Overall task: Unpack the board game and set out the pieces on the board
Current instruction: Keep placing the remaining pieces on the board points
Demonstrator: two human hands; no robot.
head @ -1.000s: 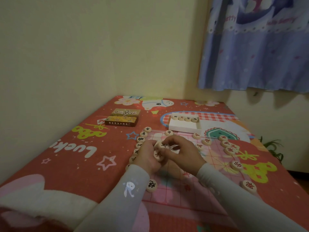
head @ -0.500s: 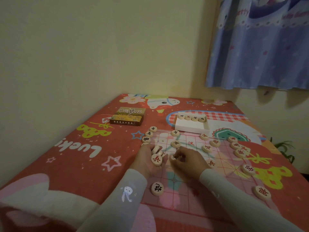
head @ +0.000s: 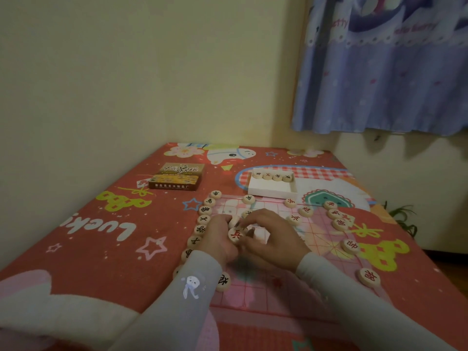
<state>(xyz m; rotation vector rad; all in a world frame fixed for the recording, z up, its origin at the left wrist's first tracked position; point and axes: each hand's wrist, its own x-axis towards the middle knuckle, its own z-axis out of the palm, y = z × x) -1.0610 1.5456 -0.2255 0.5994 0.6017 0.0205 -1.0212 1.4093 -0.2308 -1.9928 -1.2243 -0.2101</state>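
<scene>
While the left hand [head: 219, 236] curls around a few round pieces [head: 235, 234] over the pink board [head: 268, 292], the right hand [head: 274, 235] should pinch just one and set it flat on a line crossing.

Surface: we see a red cartoon-print cover [head: 106, 249] spread over a flat top in the room's corner.
Far left: a brown game box [head: 177, 176].
Far middle: a white tray [head: 272, 192].
Centre: our pink grid board [head: 266, 297].
Loose discs: a red-marked piece [head: 369, 276] lies right of the board.
</scene>
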